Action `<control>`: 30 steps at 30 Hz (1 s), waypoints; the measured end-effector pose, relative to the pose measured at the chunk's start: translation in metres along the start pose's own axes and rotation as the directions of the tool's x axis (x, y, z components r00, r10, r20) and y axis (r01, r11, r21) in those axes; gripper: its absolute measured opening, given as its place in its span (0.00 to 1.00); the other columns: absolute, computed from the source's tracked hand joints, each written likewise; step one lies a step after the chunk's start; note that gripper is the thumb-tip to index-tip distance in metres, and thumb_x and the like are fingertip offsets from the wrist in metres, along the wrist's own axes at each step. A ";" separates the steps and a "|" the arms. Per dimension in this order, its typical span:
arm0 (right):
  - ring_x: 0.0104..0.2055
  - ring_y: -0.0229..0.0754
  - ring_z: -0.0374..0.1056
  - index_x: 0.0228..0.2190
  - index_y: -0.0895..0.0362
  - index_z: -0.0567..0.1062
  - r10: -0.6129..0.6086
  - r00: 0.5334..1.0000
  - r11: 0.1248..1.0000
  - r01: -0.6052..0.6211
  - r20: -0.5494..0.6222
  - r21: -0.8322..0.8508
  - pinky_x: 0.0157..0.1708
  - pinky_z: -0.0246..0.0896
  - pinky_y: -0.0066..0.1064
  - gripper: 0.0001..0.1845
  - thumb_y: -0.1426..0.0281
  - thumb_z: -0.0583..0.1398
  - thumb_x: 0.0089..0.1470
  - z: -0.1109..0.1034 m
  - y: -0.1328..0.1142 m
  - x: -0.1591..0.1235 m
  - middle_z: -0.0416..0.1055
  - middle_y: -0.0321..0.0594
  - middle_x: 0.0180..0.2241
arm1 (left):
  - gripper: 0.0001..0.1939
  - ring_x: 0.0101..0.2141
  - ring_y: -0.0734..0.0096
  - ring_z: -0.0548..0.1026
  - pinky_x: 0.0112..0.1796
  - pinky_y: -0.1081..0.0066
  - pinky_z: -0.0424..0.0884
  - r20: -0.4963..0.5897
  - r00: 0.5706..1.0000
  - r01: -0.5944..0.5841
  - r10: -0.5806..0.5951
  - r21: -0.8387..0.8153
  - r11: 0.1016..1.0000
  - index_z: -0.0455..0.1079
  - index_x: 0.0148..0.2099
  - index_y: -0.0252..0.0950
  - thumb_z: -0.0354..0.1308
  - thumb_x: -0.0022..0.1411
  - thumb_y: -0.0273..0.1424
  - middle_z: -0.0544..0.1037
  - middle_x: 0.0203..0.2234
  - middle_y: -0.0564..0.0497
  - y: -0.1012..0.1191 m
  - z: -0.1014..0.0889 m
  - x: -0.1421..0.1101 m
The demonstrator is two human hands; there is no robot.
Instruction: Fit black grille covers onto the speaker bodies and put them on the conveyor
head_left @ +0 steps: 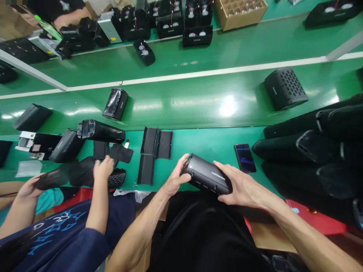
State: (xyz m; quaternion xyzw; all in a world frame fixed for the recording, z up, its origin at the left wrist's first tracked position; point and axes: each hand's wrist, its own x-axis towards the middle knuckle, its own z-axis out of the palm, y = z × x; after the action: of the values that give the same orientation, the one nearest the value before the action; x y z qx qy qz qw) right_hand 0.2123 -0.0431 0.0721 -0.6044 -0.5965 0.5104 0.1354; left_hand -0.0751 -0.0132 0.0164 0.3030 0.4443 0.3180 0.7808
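Observation:
A black cylindrical speaker body (206,174) lies between my two hands just above the near edge of the green bench. My left hand (176,176) grips its left end, fingers curled round the end cap. My right hand (237,185) wraps over its right end from above. Several flat black grille panels (154,151) lie on the bench just beyond my left hand. A dark phone (245,157) lies flat beyond my right hand.
A co-worker on my left in a navy shirt handles a black sleeve (61,174) with both hands. Black speaker shells (314,145) are stacked at right. One grilled speaker (285,88) and one wrapped speaker (115,104) sit on the green conveyor belt (198,102). A cardboard box (240,13) stands far back.

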 end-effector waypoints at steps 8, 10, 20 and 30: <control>0.69 0.66 0.60 0.72 0.45 0.57 0.143 0.990 0.954 -0.136 -0.008 0.266 0.65 0.58 0.55 0.57 0.46 0.71 0.48 0.030 0.050 -0.051 0.61 0.50 0.70 | 0.56 0.59 0.45 0.68 0.62 0.54 0.59 -0.025 0.999 0.027 -0.029 -0.074 0.997 0.54 0.74 0.45 0.76 0.47 0.45 0.71 0.58 0.44 -0.036 -0.011 -0.032; 0.69 0.66 0.60 0.72 0.48 0.54 0.209 0.978 0.875 -0.176 -0.023 0.451 0.64 0.59 0.54 0.59 0.41 0.69 0.47 0.044 0.064 -0.061 0.58 0.53 0.71 | 0.57 0.60 0.45 0.67 0.63 0.54 0.58 -0.012 0.999 0.049 -0.051 -0.091 0.995 0.53 0.74 0.46 0.75 0.47 0.44 0.70 0.59 0.45 -0.037 -0.014 -0.036; 0.65 0.60 0.60 0.65 0.45 0.62 0.245 0.958 0.824 -0.125 -0.147 0.553 0.60 0.59 0.42 0.45 0.48 0.70 0.52 0.064 0.053 -0.070 0.62 0.45 0.65 | 0.49 0.53 0.51 0.70 0.57 0.58 0.64 -0.011 0.999 0.050 -0.049 0.103 0.993 0.59 0.69 0.45 0.75 0.47 0.43 0.71 0.54 0.47 -0.027 -0.015 -0.028; 0.51 0.56 0.76 0.62 0.42 0.66 0.493 0.837 0.354 -0.444 0.239 0.823 0.50 0.70 0.44 0.44 0.49 0.74 0.47 0.062 0.065 -0.031 0.77 0.41 0.53 | 0.42 0.66 0.45 0.64 0.66 0.53 0.56 -0.336 0.895 0.371 -0.293 0.196 0.908 0.65 0.66 0.43 0.70 0.54 0.51 0.72 0.64 0.43 -0.046 -0.018 -0.016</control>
State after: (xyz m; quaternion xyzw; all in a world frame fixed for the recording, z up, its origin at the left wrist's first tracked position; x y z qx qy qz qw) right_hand 0.2096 -0.1139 0.0088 -0.6130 -0.0640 0.7368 0.2781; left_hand -0.0867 -0.0499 -0.0176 0.2681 0.6399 0.1612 0.7019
